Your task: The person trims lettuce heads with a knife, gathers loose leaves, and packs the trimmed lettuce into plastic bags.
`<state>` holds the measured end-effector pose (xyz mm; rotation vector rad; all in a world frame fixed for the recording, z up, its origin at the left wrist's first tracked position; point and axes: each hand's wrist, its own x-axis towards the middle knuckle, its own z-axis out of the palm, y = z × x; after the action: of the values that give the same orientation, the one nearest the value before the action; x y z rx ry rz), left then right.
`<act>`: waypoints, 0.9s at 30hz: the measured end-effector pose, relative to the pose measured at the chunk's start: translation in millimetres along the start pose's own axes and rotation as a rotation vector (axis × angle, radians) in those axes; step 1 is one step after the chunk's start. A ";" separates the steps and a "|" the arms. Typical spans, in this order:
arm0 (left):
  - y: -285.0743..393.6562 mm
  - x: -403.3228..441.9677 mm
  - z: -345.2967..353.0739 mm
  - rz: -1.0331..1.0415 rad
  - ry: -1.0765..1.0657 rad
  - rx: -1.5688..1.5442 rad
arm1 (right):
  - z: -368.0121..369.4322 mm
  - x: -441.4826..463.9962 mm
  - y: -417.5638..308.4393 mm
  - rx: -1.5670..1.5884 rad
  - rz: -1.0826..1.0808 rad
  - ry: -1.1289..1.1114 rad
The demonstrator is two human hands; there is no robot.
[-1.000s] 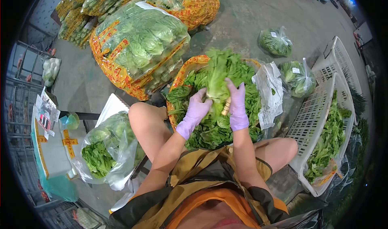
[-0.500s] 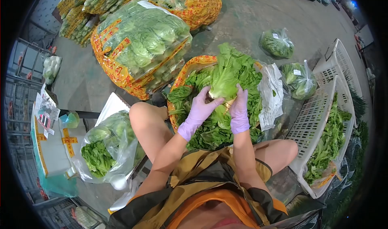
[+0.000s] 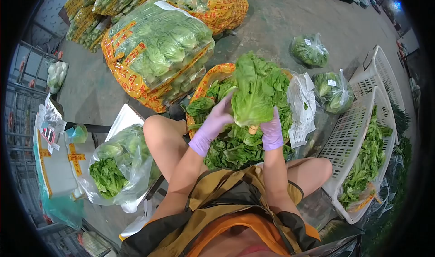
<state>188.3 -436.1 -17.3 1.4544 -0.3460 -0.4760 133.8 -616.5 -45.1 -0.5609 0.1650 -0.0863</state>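
Spreading across the view, the grey floor (image 3: 267, 30) bears everything else; on it, ahead and to the left, stands the big bag (image 3: 158, 48), full of greens under clear film with orange printed bands, with more bags of the kind behind it. At the right, a white slatted crate (image 3: 349, 143) leans outward, leafy greens inside; between the person's knees sits the open bag (image 3: 212, 78), orange-rimmed and heaped with loose leaves. Beside the left knee lies a clear bag (image 3: 136, 166), more greens in it; right of the open bag lies a crumpled white paper (image 3: 301, 107), and past it two knotted packs (image 3: 333, 91), each with a white label.

Above the heap is the lettuce (image 3: 253, 91), held up between two purple-gloved hands, leaves pointing away from the person, base towards them; the left hand (image 3: 218, 120) is open, thumb and fingers parted against its left side; the right hand (image 3: 272, 130) is at its lower right, fingers partly hidden, so how far they close cannot be told. Smallest is a tan stub (image 3: 253, 129), showing just under the base, near the right hand.
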 end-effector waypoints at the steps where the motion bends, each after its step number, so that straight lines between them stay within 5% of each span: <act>1: 19.3 -4.0 3.1 -0.091 -0.148 -0.688 | 4.2 -0.4 -0.8 -0.123 -0.098 -0.143; 2: 38.8 -8.1 6.3 -0.286 -0.233 -1.351 | 7.7 1.2 0.4 -0.242 -0.198 -0.289; 3: 31.0 -10.5 8.8 -0.280 -0.230 -1.345 | -2.0 3.5 3.4 -0.237 -0.198 -0.297; 5: 2.6 -12.2 8.1 -0.236 -0.018 -0.881 | -19.8 6.7 0.0 -0.602 -0.226 -0.041; 7: -4.9 -12.5 7.2 -0.223 0.034 -0.889 | -6.2 7.3 -17.0 -0.679 -0.214 0.227; 9: -5.0 -10.5 3.5 -0.166 0.153 -0.554 | 19.7 1.7 -47.3 -0.430 -0.296 0.213; 10: 13.3 -10.8 8.7 -0.121 0.208 -0.467 | 42.9 -3.6 -52.6 -0.556 -0.339 0.332; 11: 15.6 -8.9 8.6 -0.122 0.207 -0.468 | 64.9 -11.6 -50.4 -0.556 -0.339 0.333; 15: 10.9 -10.6 11.9 -0.028 0.143 -0.429 | 123.3 -33.4 -29.8 -1.379 -0.669 -0.013; 17: 21.6 -15.5 13.7 -0.109 0.074 -0.580 | 114.1 -32.5 -18.5 -1.327 -0.587 -0.019; 19: 4.3 -15.7 10.5 -0.009 0.016 -0.918 | 110.6 -32.2 -15.7 -1.137 -0.711 -0.066; 23: -10.1 -9.5 8.8 -0.144 -0.057 -1.139 | 107.4 -39.0 -10.2 -1.021 -0.857 -0.176; 27: -2.0 -5.2 11.9 -0.112 0.037 -1.320 | 92.1 -70.0 -22.0 -0.985 -0.455 -0.233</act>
<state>177.7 -443.8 -17.8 0.1918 0.1110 -0.5896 80.7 -578.2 52.7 -1.5798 -0.1718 -0.3901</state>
